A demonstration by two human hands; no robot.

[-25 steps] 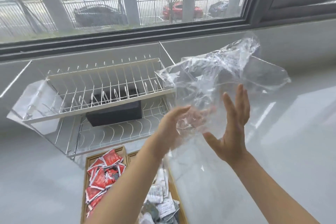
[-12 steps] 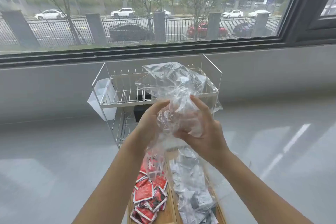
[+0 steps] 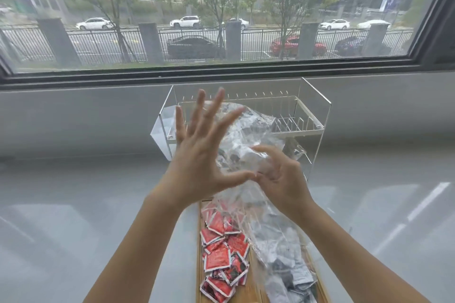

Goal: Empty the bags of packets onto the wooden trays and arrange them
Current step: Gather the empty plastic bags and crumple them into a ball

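Note:
A crumpled clear plastic bag [image 3: 248, 135] is held up in front of me, its lower part trailing down over the trays. My right hand [image 3: 280, 179] has its fingers curled into the bag's plastic. My left hand [image 3: 199, 155] is spread flat with fingers apart, pressed against the bag's left side. Below, a wooden tray [image 3: 198, 253] holds several red packets [image 3: 221, 253] in its left section. Grey and white packets [image 3: 288, 273] lie in the right section, partly under the bag.
A clear acrylic rack with a wire dish shelf [image 3: 295, 123] stands behind the trays against the wall under the window. Grey glossy countertop [image 3: 86, 216] spreads on both sides.
My left hand has opened from a grip on the bag into a flat spread palm. The bag has loosened and hangs lower. My view has tilted up slightly.

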